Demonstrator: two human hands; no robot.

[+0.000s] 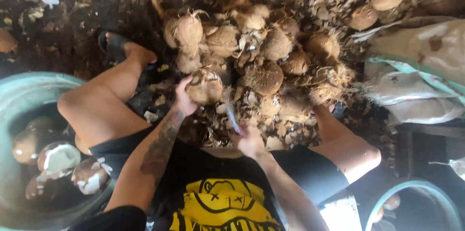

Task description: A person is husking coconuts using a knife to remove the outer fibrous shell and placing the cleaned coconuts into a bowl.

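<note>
The blade [233,119] in the right hand [249,141] is blurred; its shape is hard to make out, though the fingers are clamped round its handle. The left hand [183,99] cups a rough, fibrous brown coconut [205,86], just ahead of the blade. Beyond both hands lies a heap of hairy coconuts [271,56]. Left of the left arm, a round teal tub [19,90], partly cut off, holds peeled coconuts [58,158].

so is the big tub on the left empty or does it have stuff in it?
Not empty. The tub holds several peeled coconuts, brown with white patches, lying in its bottom; it is far from full.
</note>
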